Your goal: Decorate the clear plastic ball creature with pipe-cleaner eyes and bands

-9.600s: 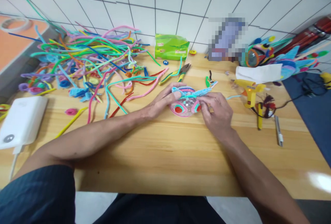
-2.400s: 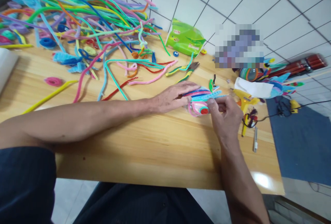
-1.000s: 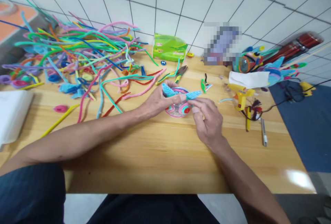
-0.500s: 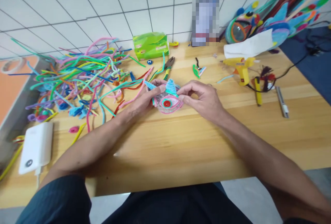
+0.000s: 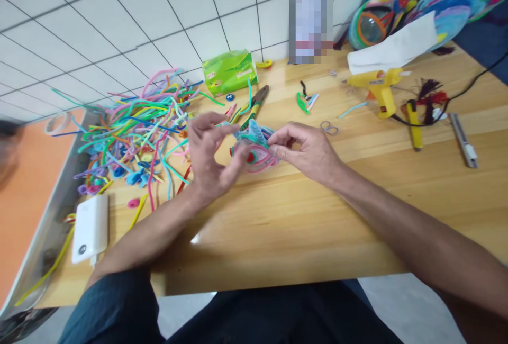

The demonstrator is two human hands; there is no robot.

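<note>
At the centre of our view is a pipe-cleaner craft (image 5: pixel 261 159) with a red-centred eye and a blue spike, over the wooden table (image 5: pixel 301 227). At its 3 o'clock, our right hand (image 5: pixel 307 153) pinches its edge between thumb and forefinger. At its 9 o'clock, our left hand (image 5: pixel 210 159) spreads its fingers apart; whether it touches, we cannot tell. Pliers (image 5: pixel 260 100) lie at 12 o'clock, a yellow glue gun (image 5: pixel 381 90) at 2.

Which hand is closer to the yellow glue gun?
Right. The right hand is at the right edge of the colourful craft, left of the yellow glue gun; the left hand is farther off, at the craft's left.
</note>
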